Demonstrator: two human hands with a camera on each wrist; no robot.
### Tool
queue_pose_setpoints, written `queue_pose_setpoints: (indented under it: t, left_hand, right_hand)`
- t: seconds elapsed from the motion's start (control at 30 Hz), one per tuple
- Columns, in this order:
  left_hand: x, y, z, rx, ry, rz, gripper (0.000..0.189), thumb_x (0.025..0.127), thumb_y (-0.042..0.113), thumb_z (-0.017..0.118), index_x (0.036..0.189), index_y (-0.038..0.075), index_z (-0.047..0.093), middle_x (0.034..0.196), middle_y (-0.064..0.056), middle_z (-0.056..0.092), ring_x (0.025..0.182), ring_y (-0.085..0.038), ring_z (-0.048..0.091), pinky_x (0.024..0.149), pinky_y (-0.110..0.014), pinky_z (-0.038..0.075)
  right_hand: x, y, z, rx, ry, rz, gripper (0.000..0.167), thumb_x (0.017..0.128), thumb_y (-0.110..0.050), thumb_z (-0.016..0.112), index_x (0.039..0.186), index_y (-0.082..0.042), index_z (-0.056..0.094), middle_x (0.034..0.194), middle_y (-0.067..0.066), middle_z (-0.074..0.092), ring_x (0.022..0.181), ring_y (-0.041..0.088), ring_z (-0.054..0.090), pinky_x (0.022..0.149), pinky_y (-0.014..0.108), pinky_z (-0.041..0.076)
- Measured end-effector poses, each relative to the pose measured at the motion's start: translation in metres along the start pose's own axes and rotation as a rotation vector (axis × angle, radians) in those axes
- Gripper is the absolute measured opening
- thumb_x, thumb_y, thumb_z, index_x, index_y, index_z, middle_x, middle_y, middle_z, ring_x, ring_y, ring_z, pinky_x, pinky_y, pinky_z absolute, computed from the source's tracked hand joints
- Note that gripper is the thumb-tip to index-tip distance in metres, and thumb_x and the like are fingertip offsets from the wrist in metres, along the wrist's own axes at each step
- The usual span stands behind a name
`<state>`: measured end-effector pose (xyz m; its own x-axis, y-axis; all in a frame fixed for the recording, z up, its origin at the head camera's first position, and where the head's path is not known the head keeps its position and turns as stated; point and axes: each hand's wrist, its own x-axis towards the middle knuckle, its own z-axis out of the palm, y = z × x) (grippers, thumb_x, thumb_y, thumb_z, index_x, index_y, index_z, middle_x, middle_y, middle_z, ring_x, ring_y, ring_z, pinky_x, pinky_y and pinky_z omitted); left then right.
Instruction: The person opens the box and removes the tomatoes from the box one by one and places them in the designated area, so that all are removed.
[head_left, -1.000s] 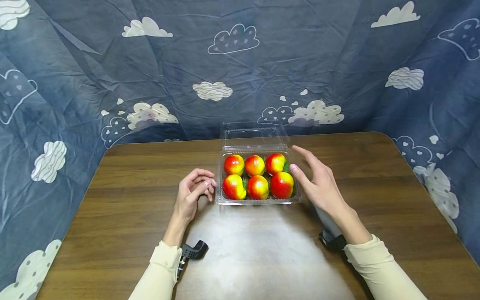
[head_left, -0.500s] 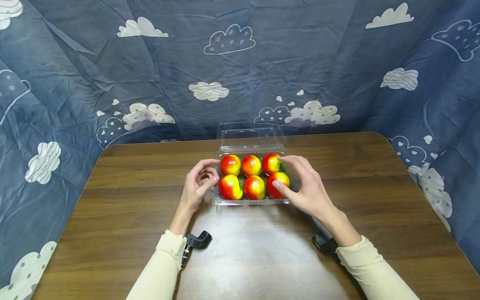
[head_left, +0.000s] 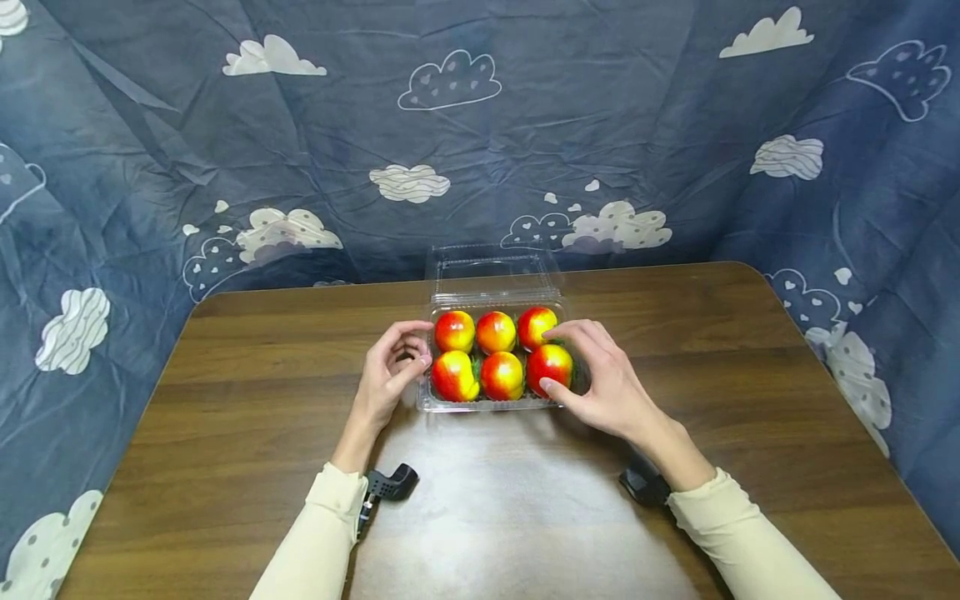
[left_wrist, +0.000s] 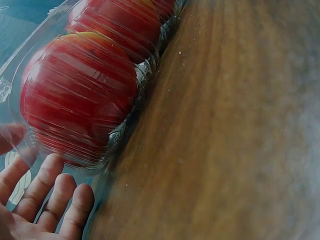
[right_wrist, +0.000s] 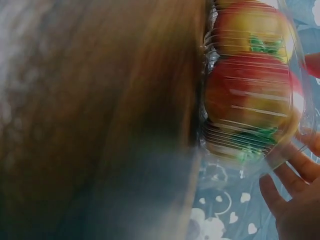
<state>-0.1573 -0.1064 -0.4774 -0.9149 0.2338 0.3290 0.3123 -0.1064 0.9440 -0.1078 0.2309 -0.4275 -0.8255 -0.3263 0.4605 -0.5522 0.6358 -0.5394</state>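
Note:
A clear plastic clamshell box (head_left: pixel 487 406) sits on the table with its lid (head_left: pixel 492 271) standing open at the back. Several glossy red-and-yellow, peach-like fruits (head_left: pixel 502 377) fill it in two rows. My left hand (head_left: pixel 382 379) is at the box's left side, fingers loosely bent, with index and thumb tips right at the rim. My right hand (head_left: pixel 611 379) reaches over the right side. Its thumb and index finger spread around the front right fruit (head_left: pixel 550 367), while the other fingers (right_wrist: pixel 272 192) lie outside the box wall. Green leaves (right_wrist: pixel 265 45) show through the plastic in the right wrist view.
The brown wooden table (head_left: pixel 247 433) has a bright glare patch in front of the box. Behind it hangs a blue cloth (head_left: pixel 480 142) with white clouds. Black wrist cameras (head_left: pixel 393 482) sit on both wrists, below cream sleeves (head_left: pixel 738 525).
My right hand has moved left from beside the box to over its right-hand fruits. The left hand has come up closer against the left rim. The box and fruits stay in place.

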Motion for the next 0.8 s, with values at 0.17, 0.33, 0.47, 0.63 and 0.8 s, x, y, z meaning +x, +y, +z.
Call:
queue_pose_setpoints:
  t: [0.17, 0.33, 0.47, 0.63, 0.8]
  left_hand:
    - [0.0008, 0.0009, 0.0002, 0.002, 0.001, -0.004, 0.043, 0.091, -0.004, 0.068, 0.134, -0.002, 0.063, 0.094, -0.019, 0.061, 0.081, -0.017, 0.061, 0.066, -0.02, 0.055]
    - [0.0009, 0.0022, -0.0002, -0.005, 0.0, -0.001, 0.043, 0.092, -0.003, 0.069, 0.134, -0.003, 0.063, 0.094, -0.021, 0.061, 0.08, -0.017, 0.061, 0.064, -0.02, 0.056]
    - [0.0006, 0.0038, -0.0001, -0.003, 0.008, -0.006, 0.043, 0.091, -0.003, 0.069, 0.134, -0.002, 0.064, 0.094, -0.021, 0.061, 0.081, -0.016, 0.061, 0.065, -0.02, 0.056]
    - [0.0002, 0.0037, -0.0001, 0.004, 0.007, -0.007, 0.043, 0.091, -0.004, 0.068, 0.134, -0.002, 0.063, 0.094, -0.021, 0.061, 0.081, -0.016, 0.061, 0.065, -0.02, 0.056]
    - [-0.0006, 0.0022, 0.0, -0.005, 0.003, 0.0, 0.042, 0.091, -0.005, 0.068, 0.133, -0.005, 0.063, 0.094, -0.023, 0.06, 0.081, -0.016, 0.061, 0.063, -0.022, 0.056]
  right_hand:
    - [-0.0009, -0.0002, 0.0005, -0.045, -0.038, -0.01, 0.055, 0.082, -0.036, 0.083, 0.129, -0.01, 0.066, 0.126, 0.002, 0.064, 0.12, 0.021, 0.054, 0.102, 0.044, 0.05]
    - [0.0, -0.0019, 0.0015, -0.076, -0.053, -0.01, 0.057, 0.082, -0.036, 0.082, 0.13, -0.011, 0.065, 0.125, 0.001, 0.064, 0.118, 0.022, 0.056, 0.102, 0.047, 0.048]
    - [0.0005, -0.0024, 0.0017, -0.063, -0.062, 0.014, 0.057, 0.081, -0.032, 0.083, 0.131, -0.012, 0.065, 0.127, 0.001, 0.063, 0.119, 0.022, 0.057, 0.101, 0.05, 0.05]
    - [-0.0002, -0.0031, 0.0012, -0.03, -0.036, 0.034, 0.056, 0.079, -0.029, 0.087, 0.128, -0.012, 0.067, 0.125, 0.002, 0.062, 0.117, 0.02, 0.057, 0.098, 0.046, 0.056]
    - [-0.0006, -0.0042, 0.0, -0.003, 0.025, 0.028, 0.056, 0.076, -0.029, 0.092, 0.126, -0.015, 0.07, 0.122, 0.002, 0.059, 0.113, 0.017, 0.058, 0.093, 0.04, 0.057]
